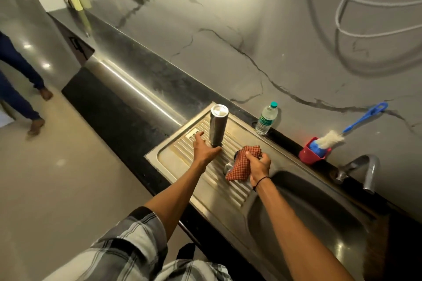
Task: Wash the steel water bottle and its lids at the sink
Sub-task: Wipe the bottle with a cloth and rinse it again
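The steel water bottle point(218, 124) stands upside down on the ribbed steel drainboard point(173, 155). My left hand point(203, 148) lies with spread fingers beside the bottle's lower end, its thumb touching or nearly touching the bottle. My right hand point(259, 166) grips a red checked cloth point(241, 166) on the drainboard. A small steel lid point(227, 166) peeks out from under the cloth on its left side; a dark piece shows at the cloth's top left.
The sink basin point(308, 219) lies right of the drainboard, with the tap point(363, 169) behind it. A red holder point(314, 150) with a blue-handled bottle brush point(356, 123) and a plastic water bottle point(266, 118) stand by the wall. A person walks at far left point(20, 70).
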